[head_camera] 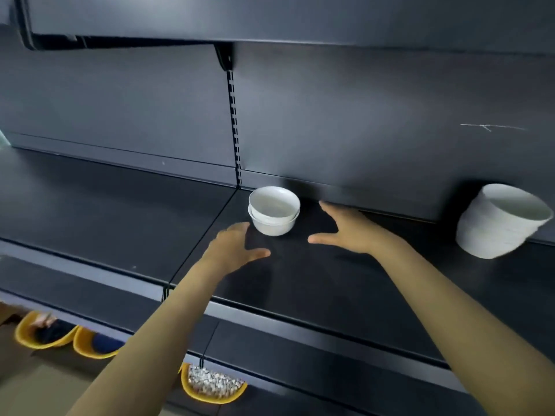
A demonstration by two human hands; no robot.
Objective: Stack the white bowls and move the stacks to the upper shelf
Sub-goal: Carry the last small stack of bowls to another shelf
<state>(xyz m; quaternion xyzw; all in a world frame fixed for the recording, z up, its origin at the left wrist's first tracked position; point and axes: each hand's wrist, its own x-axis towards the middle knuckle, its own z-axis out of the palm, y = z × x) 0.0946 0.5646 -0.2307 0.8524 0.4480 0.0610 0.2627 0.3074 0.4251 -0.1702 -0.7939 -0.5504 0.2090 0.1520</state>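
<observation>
While both bare hands are held out over the shelf [300,283], neither has hold of anything: the left grip [237,244] and the right grip [348,232] are spread wide, fingers straight and thumbs swung inward toward each other, palms facing across the gap.

The small stack of white bowls [274,211], two nested and standing upright with the mouth up, sits just beyond that gap, a little to the left grip's side of it. The left fingertips are right at its lower wall, perhaps touching, though the blur there won't let me say for sure. The right fingertips are near the rim on the other side but clearly apart from it. So the left is the nearer hand. Being round, the stack offers the same hold from either flank.

Well off to the outside of the right grip stands a taller stack of white bowls [501,220], smeared by motion and seeming to lean. It is far enough away not to get in the way. Behind the small stack the back panel [375,121] is close, and the upper shelf [270,19] hangs overhead, so I'd judge any lift must come back toward the person before going up. Below the forearms, yellow bowls [213,385] sit on a lower level.
</observation>
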